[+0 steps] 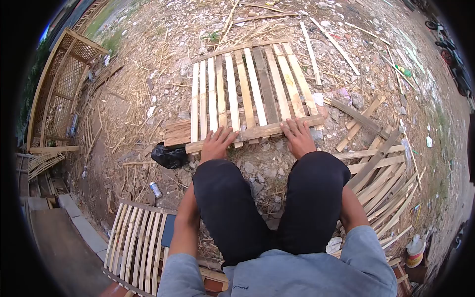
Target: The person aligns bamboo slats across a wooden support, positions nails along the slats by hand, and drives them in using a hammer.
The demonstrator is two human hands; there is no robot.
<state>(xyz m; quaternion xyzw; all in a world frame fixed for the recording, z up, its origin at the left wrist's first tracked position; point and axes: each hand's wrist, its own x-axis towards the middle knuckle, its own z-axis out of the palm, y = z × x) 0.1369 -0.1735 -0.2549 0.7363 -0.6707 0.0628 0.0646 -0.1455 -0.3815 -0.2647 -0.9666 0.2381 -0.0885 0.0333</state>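
Start from the ground (163, 54): judge it too lumpy and littered to trust as a level bed. Find the panel (265, 84) lying there, just beyond the knees (319, 173); best handled as one frame, not raised by a single corner, for fear of racking. Keep the knees apart and back from the near edge, for room to press squarely. Treat the rail (262, 129) along that edge as the place to load, evenly from end to end, against twisting. Check the board (175, 132) at the panel's left, a possible cause of rocking. Steer clear of the bag (169, 156), just beside the rail's left end. Favour a wide hold, as here: left hand (217, 143) toward the left end, right hand (299, 138) toward the right. Note the fingers (293, 127) spread across the rail's top on both sides; impossible to tell a firm clench from a light rest, with the underside hidden. Watch the slat ends (239, 144) poking out below the rail, a likely snag.
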